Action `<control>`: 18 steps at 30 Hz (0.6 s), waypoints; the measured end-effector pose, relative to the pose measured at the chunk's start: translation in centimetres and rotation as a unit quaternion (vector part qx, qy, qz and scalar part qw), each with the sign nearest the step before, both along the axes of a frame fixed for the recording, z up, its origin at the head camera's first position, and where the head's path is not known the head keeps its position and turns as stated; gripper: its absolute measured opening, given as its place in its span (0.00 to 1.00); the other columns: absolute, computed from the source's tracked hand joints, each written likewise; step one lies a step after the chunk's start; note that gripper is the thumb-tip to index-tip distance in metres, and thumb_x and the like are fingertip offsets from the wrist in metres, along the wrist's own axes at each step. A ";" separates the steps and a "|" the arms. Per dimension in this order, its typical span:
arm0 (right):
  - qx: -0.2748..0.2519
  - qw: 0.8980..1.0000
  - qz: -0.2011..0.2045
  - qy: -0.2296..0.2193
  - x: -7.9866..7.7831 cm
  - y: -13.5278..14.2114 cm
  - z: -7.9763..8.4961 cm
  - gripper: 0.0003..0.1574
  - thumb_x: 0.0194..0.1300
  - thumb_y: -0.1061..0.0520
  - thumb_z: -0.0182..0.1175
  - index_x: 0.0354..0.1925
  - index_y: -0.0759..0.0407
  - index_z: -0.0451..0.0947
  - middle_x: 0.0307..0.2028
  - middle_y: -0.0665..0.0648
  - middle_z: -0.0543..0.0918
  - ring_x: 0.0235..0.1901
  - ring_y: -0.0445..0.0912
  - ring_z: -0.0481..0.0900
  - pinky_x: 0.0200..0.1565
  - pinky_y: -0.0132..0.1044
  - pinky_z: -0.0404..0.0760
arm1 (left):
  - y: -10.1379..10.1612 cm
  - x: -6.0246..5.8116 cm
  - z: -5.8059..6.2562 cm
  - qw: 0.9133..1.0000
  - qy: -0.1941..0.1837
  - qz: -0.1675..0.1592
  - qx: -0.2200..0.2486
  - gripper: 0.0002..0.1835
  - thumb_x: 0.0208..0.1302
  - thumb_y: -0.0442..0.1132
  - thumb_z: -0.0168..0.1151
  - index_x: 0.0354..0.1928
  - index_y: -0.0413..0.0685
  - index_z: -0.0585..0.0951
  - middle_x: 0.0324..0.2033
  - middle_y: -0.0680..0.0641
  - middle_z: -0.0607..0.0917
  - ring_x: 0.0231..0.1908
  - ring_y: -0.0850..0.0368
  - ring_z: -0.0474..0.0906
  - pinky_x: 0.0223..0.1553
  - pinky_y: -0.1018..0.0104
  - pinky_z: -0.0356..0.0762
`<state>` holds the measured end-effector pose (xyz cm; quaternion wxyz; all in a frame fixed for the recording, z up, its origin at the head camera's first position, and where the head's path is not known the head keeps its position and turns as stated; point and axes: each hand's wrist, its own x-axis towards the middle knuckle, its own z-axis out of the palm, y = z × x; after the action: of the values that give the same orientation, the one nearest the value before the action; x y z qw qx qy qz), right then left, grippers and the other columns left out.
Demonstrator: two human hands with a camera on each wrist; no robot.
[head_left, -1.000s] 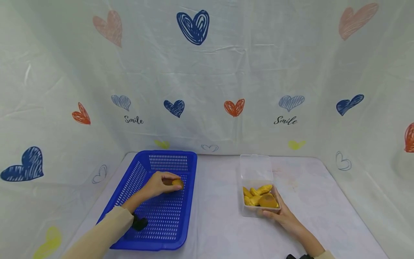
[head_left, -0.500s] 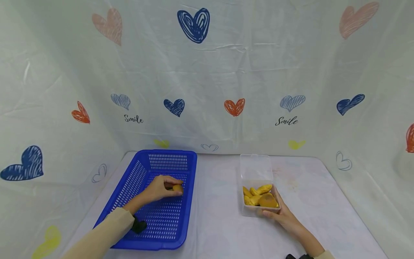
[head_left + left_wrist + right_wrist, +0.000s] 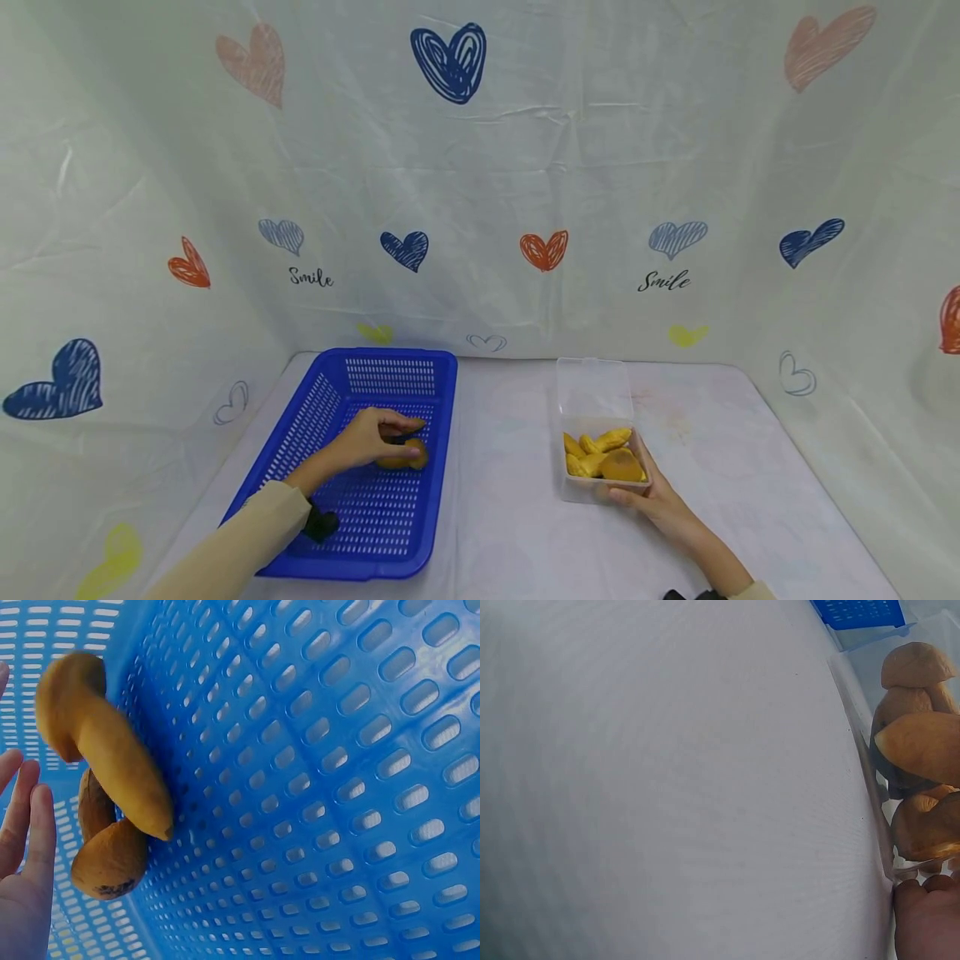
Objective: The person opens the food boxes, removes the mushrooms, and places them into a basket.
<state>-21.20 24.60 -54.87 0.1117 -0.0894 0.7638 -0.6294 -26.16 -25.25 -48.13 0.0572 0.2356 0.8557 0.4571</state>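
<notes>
Left hand (image 3: 365, 439) had loose, released fingers (image 3: 43, 832) beside mushrooms (image 3: 116, 754) in blue basket (image 3: 441, 475), lower left; right hand (image 3: 660, 502) gripped clear box (image 3: 583, 492), lower right

One basket (image 3: 442, 458), two mushrooms (image 3: 120, 761) inside, one box (image 3: 583, 491)

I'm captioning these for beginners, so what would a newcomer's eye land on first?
Probably the bright blue basket at left, with the left hand near brownish mushrooms inside it. Then the open clear box at right, held by the right hand and containing yellowish mushrooms. Behind, coloured hearts dot the pale backdrop.
</notes>
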 end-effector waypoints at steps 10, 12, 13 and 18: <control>-0.007 1.000 0.003 -0.008 0.0 0.0 0.0 0.66 0.68 0.60 0.64 0.79 0.48 0.23 0.77 0.65 0.25 0.73 0.65 0.21 0.66 0.71 0.28 | 0.2 -0.3 0.7 1.000 0.009 -0.019 0.013 0.23 0.59 0.39 0.75 0.53 0.32 0.83 0.49 0.34 0.84 0.49 0.36 0.81 0.51 0.49 0.81; -0.004 1.000 0.004 -0.009 0.1 0.0 0.2 0.66 0.69 0.60 0.64 0.79 0.48 0.23 0.77 0.65 0.25 0.73 0.65 0.20 0.66 0.71 0.28 | 0.4 -0.4 1.3 1.000 0.012 -0.010 0.014 0.22 0.58 0.39 0.75 0.53 0.34 0.83 0.48 0.35 0.85 0.48 0.38 0.81 0.51 0.51 0.82; -0.002 1.000 0.004 -0.009 0.1 0.0 0.2 0.66 0.69 0.60 0.64 0.79 0.48 0.22 0.77 0.65 0.25 0.73 0.65 0.20 0.66 0.71 0.28 | 0.5 -0.5 1.5 1.000 0.011 -0.006 0.018 0.22 0.58 0.39 0.75 0.53 0.35 0.84 0.48 0.36 0.85 0.48 0.39 0.81 0.50 0.51 0.82; 0.002 1.000 0.002 -0.015 0.1 -0.1 0.5 0.66 0.69 0.59 0.63 0.79 0.48 0.22 0.77 0.65 0.26 0.73 0.65 0.21 0.66 0.71 0.28 | 1.4 -1.2 3.2 0.999 0.003 -0.007 0.045 0.22 0.58 0.37 0.75 0.53 0.36 0.84 0.50 0.39 0.85 0.50 0.37 0.80 0.53 0.48 0.80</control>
<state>-21.14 24.52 -54.41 0.1246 -0.0814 0.7630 -0.6290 -27.33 -23.85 -44.98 0.0466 0.2451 0.8329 0.4939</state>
